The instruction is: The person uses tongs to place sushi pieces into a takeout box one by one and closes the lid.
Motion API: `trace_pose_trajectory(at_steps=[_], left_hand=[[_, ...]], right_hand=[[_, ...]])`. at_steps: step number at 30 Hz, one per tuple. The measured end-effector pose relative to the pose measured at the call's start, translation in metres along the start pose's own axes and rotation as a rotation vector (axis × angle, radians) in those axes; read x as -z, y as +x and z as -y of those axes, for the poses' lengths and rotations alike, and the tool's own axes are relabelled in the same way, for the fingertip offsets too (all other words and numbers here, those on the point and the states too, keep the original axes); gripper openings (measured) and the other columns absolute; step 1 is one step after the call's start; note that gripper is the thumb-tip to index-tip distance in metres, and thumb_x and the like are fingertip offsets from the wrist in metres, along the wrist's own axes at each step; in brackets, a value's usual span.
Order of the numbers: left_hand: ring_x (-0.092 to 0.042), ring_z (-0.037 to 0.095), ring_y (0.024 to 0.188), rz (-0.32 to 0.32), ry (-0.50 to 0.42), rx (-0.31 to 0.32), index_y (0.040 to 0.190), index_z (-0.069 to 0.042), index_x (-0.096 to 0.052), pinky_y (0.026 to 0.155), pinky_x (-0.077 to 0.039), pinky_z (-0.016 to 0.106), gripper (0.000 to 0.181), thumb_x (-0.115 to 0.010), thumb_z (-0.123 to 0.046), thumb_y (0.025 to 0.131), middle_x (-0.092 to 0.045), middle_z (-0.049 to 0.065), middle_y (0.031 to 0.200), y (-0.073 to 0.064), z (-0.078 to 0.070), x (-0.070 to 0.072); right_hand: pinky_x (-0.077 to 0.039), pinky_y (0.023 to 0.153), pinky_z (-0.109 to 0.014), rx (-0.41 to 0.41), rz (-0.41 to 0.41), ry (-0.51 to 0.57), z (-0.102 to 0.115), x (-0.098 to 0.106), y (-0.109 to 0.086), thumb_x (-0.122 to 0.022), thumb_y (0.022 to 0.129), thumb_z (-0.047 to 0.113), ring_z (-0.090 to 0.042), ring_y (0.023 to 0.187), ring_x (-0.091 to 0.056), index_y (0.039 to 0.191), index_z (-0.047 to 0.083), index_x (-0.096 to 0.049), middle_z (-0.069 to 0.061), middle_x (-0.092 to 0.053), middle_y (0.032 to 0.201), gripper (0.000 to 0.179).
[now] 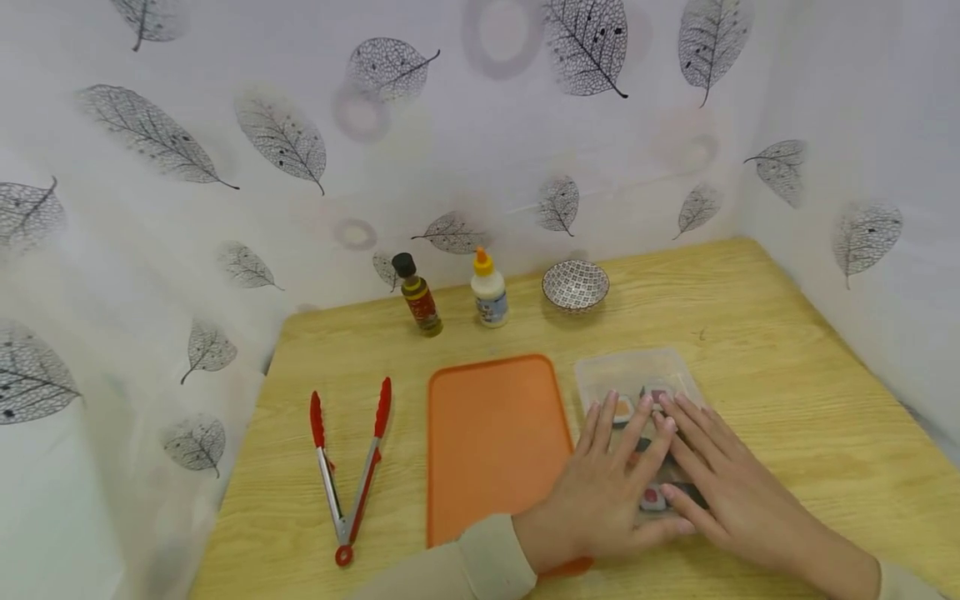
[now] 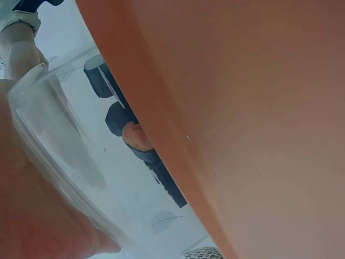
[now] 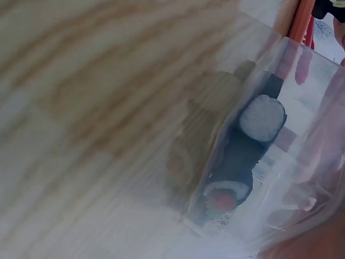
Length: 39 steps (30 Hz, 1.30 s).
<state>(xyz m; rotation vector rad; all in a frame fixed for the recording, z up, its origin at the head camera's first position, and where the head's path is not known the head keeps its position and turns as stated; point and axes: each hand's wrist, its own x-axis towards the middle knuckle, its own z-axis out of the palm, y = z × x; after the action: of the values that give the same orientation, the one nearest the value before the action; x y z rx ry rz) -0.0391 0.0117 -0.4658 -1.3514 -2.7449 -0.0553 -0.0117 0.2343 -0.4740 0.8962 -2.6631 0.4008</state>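
A clear plastic container [image 1: 637, 368] with sushi rolls [image 1: 652, 497] inside stands on the table, right of an orange tray [image 1: 495, 442]. My left hand [image 1: 600, 504] lies over its left part with fingers spread and straight. Alongside, my right hand [image 1: 738, 496] covers the right part, its fingers also straight, and the fingertips of both hands come close together at the middle. In the right wrist view, rolls wrapped in dark seaweed [image 3: 263, 118] show through the container wall. The hands hide much of the container's top and contents.
Red-tipped metal tongs [image 1: 342, 531] lie spread at the left. Along the back stand a dark-capped bottle [image 1: 422, 302], a white squeeze bottle with a yellow and orange top [image 1: 491, 293], and a patterned bowl [image 1: 575, 285]. Leaf-printed cloth [image 1: 465, 167] hangs behind the table.
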Motion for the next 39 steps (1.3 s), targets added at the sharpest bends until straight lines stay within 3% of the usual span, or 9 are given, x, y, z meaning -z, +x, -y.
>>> trace_pose_trajectory(at_steps=[4, 16, 20, 24, 29, 34, 39], left_hand=[[0.005, 0.053, 0.161, -0.006, 0.026, 0.001, 0.168, -0.013, 0.015, 0.129, -0.019, 0.062, 0.11, -0.034, -0.082, 0.098, 0.018, 0.02, 0.175, 0.001, -0.001, 0.0], [0.007, 0.053, 0.16, -0.005, 0.027, 0.014, 0.168, -0.013, 0.015, 0.128, -0.021, 0.063, 0.112, -0.036, -0.083, 0.097, 0.023, 0.02, 0.174, -0.002, -0.002, -0.001], [0.003, 0.05, 0.162, -0.007, 0.034, 0.029, 0.168, -0.012, 0.015, 0.129, -0.021, 0.061, 0.113, -0.036, -0.083, 0.097, 0.012, 0.02, 0.176, -0.002, -0.002, -0.001], [0.002, 0.043, 0.164, 0.035, -0.003, 0.057, 0.168, -0.01, 0.013, 0.132, -0.016, 0.055, 0.11, -0.027, -0.085, 0.097, -0.002, 0.019, 0.177, 0.001, 0.0, 0.002], [0.006, 0.037, 0.166, 0.099, -0.092, 0.122, 0.168, -0.011, 0.013, 0.133, -0.011, 0.055, 0.114, -0.021, -0.09, 0.093, 0.005, 0.015, 0.177, 0.004, 0.017, 0.008], [0.011, 0.031, 0.166, 0.088, -0.092, 0.245, 0.167, -0.011, 0.013, 0.131, -0.006, 0.062, 0.116, -0.022, -0.092, 0.092, 0.017, 0.012, 0.176, 0.005, 0.04, 0.008], [0.009, 0.028, 0.166, 0.074, -0.138, 0.246, 0.169, -0.008, 0.005, 0.13, -0.002, 0.066, 0.115, -0.02, -0.091, 0.093, 0.017, 0.012, 0.175, 0.003, 0.045, 0.004]], right_hand=[[0.004, 0.134, -0.042, 0.03, -0.056, -0.01, -0.001, -0.004, 0.0, -0.036, 0.111, 0.054, -0.036, 0.165, -0.012, 0.158, -0.006, -0.04, -0.025, -0.026, 0.172, 0.076], [0.002, 0.135, -0.044, 0.033, -0.09, 0.021, -0.001, -0.009, -0.002, -0.035, 0.111, 0.055, -0.039, 0.163, -0.017, 0.156, -0.007, -0.042, -0.026, -0.031, 0.169, 0.077], [0.003, 0.134, -0.044, 0.011, -0.059, 0.018, 0.0, -0.007, -0.001, -0.037, 0.111, 0.054, -0.038, 0.164, -0.017, 0.158, -0.005, -0.04, -0.024, -0.029, 0.171, 0.076], [0.005, 0.134, -0.039, -0.016, 0.001, 0.032, -0.001, 0.0, 0.001, -0.054, 0.107, 0.048, -0.031, 0.166, -0.011, 0.162, -0.001, -0.035, -0.019, -0.023, 0.174, 0.076], [0.009, 0.132, -0.026, -0.069, 0.044, 0.077, -0.008, 0.012, 0.009, -0.076, 0.096, 0.039, -0.021, 0.167, -0.003, 0.167, 0.007, -0.025, -0.013, -0.017, 0.177, 0.093], [0.012, 0.132, -0.03, -0.078, 0.072, 0.022, -0.024, 0.015, 0.019, -0.07, 0.099, 0.041, -0.022, 0.167, 0.005, 0.169, 0.008, -0.016, -0.014, -0.009, 0.178, 0.095], [0.015, 0.129, -0.025, -0.095, 0.115, 0.022, -0.028, 0.009, 0.016, -0.07, 0.1, 0.042, -0.02, 0.167, 0.008, 0.169, 0.008, -0.012, -0.011, -0.004, 0.178, 0.097]])
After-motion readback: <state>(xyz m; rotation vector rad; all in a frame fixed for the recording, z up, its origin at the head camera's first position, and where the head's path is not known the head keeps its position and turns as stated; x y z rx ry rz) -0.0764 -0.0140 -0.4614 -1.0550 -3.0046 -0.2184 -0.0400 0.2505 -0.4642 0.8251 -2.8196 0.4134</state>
